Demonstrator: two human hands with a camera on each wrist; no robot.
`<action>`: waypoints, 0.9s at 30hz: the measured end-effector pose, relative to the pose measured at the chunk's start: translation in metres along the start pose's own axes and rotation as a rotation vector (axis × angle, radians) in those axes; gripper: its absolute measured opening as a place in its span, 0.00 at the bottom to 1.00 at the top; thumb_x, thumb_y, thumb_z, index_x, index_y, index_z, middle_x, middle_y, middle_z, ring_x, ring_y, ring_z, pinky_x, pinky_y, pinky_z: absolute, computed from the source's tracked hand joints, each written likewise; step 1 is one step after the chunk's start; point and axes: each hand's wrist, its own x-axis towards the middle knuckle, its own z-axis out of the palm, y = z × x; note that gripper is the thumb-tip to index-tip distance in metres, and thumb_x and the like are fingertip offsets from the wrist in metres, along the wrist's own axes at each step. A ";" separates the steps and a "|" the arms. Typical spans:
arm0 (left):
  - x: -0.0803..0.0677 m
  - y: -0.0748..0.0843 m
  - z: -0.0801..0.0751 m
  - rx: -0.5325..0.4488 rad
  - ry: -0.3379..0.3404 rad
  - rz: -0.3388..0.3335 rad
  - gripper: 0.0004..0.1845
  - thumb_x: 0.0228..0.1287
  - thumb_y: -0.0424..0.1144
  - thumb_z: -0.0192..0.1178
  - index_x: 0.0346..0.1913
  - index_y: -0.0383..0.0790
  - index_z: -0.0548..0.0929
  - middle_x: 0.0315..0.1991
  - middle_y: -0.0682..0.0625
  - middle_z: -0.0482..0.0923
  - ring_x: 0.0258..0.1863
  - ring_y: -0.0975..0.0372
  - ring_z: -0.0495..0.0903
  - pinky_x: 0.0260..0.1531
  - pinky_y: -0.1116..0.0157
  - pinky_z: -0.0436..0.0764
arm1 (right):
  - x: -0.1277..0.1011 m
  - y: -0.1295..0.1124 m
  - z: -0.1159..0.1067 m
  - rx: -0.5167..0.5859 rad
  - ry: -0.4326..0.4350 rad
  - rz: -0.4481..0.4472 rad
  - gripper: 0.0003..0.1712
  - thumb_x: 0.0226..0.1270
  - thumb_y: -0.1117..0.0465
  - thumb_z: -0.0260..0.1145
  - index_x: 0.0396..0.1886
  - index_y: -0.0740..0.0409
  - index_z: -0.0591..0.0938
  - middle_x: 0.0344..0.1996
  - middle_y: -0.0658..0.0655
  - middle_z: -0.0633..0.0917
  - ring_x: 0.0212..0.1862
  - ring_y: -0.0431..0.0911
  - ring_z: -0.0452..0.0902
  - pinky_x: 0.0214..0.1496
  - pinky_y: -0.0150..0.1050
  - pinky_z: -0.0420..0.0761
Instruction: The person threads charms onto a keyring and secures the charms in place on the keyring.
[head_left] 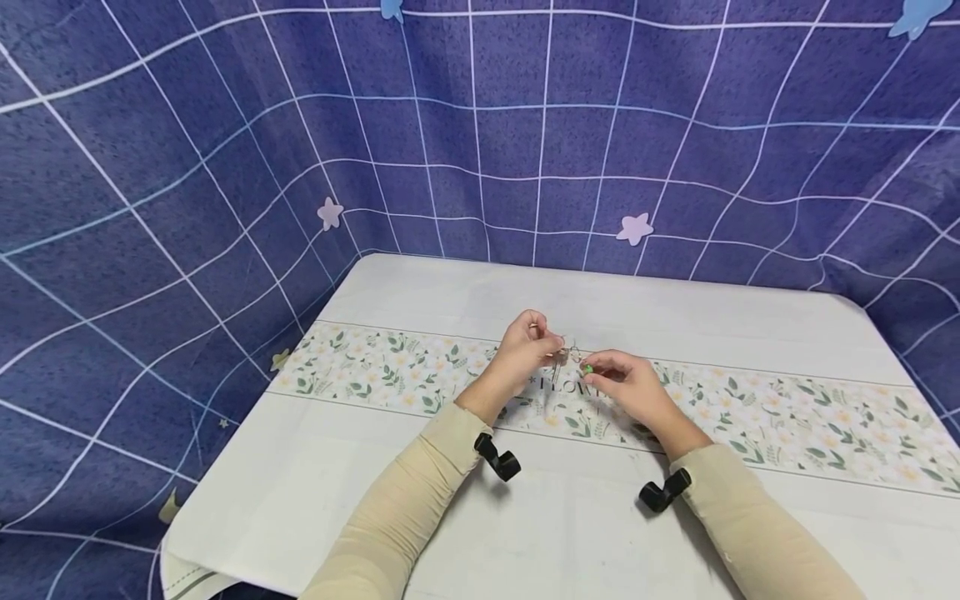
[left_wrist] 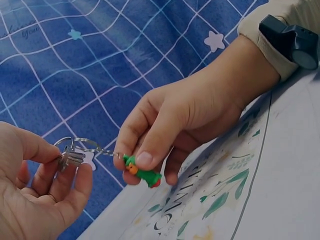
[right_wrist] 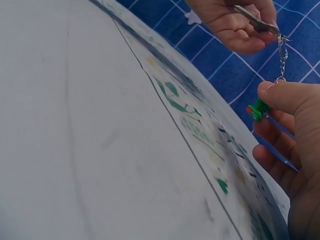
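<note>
**Keyring stretched between my two hands**

As I look down from the head view, my left hand (head_left: pixel 525 346) and right hand (head_left: pixel 626 385) meet just above the flowered band running across the white desk (head_left: pixel 450 517). Between them hangs a small silver metal keyring with a key (head_left: pixel 566 354), too small here to read in detail. A blue checked cloth backdrop (head_left: pixel 225 167) surrounds the desk.

From the left wrist view, my left hand's (left_wrist: pixel 35 200) grip is closed round the silver key and ring (left_wrist: pixel 75 152), thumb pressing on top and fingers curled beneath, which I judge keeps the ring steady. My right hand (left_wrist: pixel 185 115) pinches the little green plastic charm with an orange spot (left_wrist: pixel 142 174) between thumb and forefinger. The short fine chain (left_wrist: pixel 107 151) runs nearly straight between ring and charm, so the two hands seem to be pulling it lightly taut.

From the right wrist view, the chain (right_wrist: pixel 282 60) drops from the key in my left hand (right_wrist: pixel 230 25) down to the green charm (right_wrist: pixel 259 109), held at my right thumb tip (right_wrist: pixel 290 97). Everything is held in the air over the desk's (right_wrist: pixel 75 125) far edge, touching nothing.
</note>
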 end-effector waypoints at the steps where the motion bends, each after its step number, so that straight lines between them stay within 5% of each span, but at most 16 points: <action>1: 0.000 0.000 0.000 0.005 -0.002 -0.001 0.16 0.68 0.21 0.57 0.38 0.44 0.63 0.30 0.50 0.76 0.30 0.62 0.83 0.35 0.65 0.84 | 0.000 -0.001 -0.001 0.002 0.002 -0.001 0.13 0.65 0.65 0.73 0.48 0.62 0.86 0.42 0.61 0.89 0.38 0.41 0.83 0.42 0.31 0.83; 7: 0.000 -0.004 -0.002 0.003 -0.005 -0.032 0.16 0.66 0.21 0.57 0.37 0.43 0.63 0.30 0.48 0.77 0.28 0.61 0.81 0.27 0.68 0.78 | -0.001 0.000 -0.010 -0.020 0.033 -0.017 0.13 0.67 0.64 0.72 0.49 0.62 0.86 0.42 0.62 0.88 0.38 0.41 0.83 0.40 0.30 0.82; 18: -0.001 -0.013 -0.005 -0.039 -0.067 -0.078 0.17 0.67 0.19 0.55 0.38 0.43 0.62 0.30 0.46 0.77 0.26 0.58 0.82 0.34 0.61 0.85 | 0.006 -0.014 -0.032 -0.120 0.057 -0.045 0.12 0.67 0.64 0.72 0.49 0.61 0.86 0.41 0.60 0.89 0.39 0.42 0.83 0.41 0.30 0.82; 27: 0.000 -0.016 -0.005 -0.064 -0.098 -0.087 0.16 0.67 0.20 0.56 0.39 0.42 0.63 0.31 0.47 0.77 0.28 0.60 0.83 0.35 0.62 0.85 | 0.018 -0.033 -0.049 -0.193 0.013 -0.156 0.10 0.65 0.69 0.72 0.46 0.62 0.87 0.39 0.59 0.89 0.36 0.37 0.79 0.41 0.30 0.80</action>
